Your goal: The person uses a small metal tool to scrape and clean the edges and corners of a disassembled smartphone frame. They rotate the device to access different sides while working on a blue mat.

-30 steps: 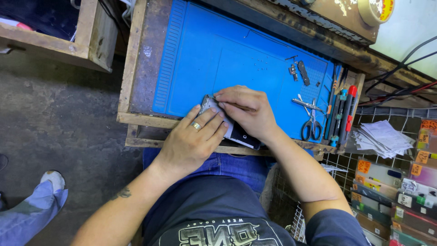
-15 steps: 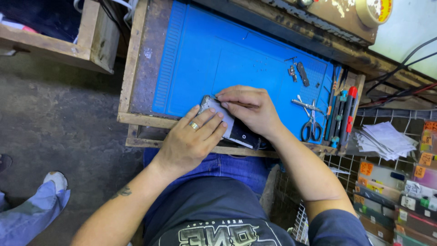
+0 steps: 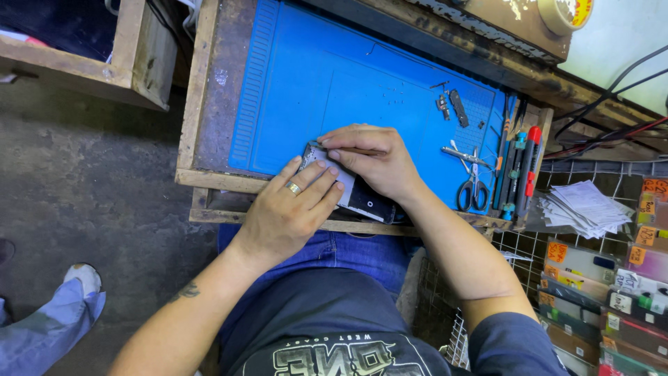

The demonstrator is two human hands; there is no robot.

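Observation:
An opened phone [image 3: 362, 198] lies at the near edge of a blue work mat [image 3: 313, 83], its dark body sticking out from under both hands. My left hand [image 3: 289, 212], with a ring on one finger, presses flat on the phone's left end. My right hand [image 3: 372, 160] lies over the phone's top, fingers bent and pointing left toward its corner. Whether the right fingers pinch a small tool is hidden.
Scissors [image 3: 473, 188], tweezers [image 3: 463, 154] and small parts [image 3: 451, 106] lie on the mat's right side. Screwdrivers [image 3: 522, 170] stand in a slot beside it. A paper stack [image 3: 584, 205] and packaged goods [image 3: 612, 292] are at right; another person's leg and shoe [image 3: 49, 313] at bottom left.
Both hands stay on the phone. The right hand's fingers have stretched slightly left over the phone's top corner; the left fingers shifted a little.

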